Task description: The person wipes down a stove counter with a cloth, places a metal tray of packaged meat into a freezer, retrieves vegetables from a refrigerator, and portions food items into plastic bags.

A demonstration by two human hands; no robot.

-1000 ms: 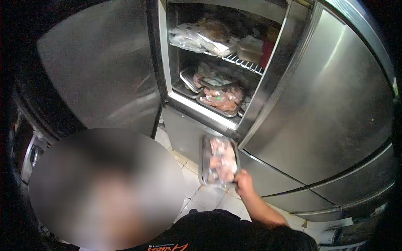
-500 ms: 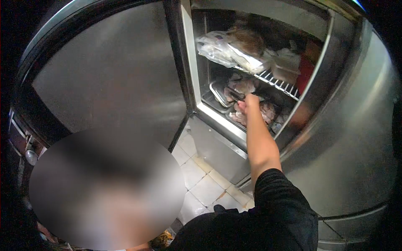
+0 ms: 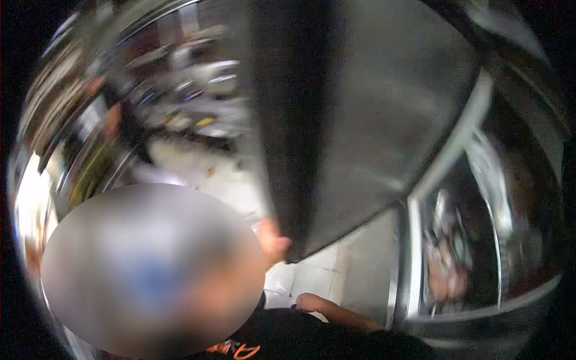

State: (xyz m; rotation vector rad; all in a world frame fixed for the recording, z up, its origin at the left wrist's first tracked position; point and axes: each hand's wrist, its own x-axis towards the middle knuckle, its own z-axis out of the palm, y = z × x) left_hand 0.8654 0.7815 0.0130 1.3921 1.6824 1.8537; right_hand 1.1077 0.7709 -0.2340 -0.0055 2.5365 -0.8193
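Observation:
The refrigerator door [image 3: 384,114] stands open in the middle of the view, blurred by motion. At its lower left edge is my left hand [image 3: 273,241], fingers closed around the edge. A grey blurred patch covers part of that hand and its arm. Low in the view, close to my body, my right hand [image 3: 309,302] is closed. A small dark spot shows at its left side; what it holds is too hidden to name. To the right, pinkish pieces of meat [image 3: 447,276] lie inside the refrigerator [image 3: 414,258].
White floor tiles [image 3: 318,264] show below the door. Beyond it on the left are blurred metal kitchenware [image 3: 219,81] and a person in dark clothing [image 3: 135,129]. A steel panel [image 3: 366,258] is under the refrigerator opening.
The view has swung left, so the refrigerator opening now sits at the right. My right hand has come out of the refrigerator to my body. My left hand has appeared at the door edge.

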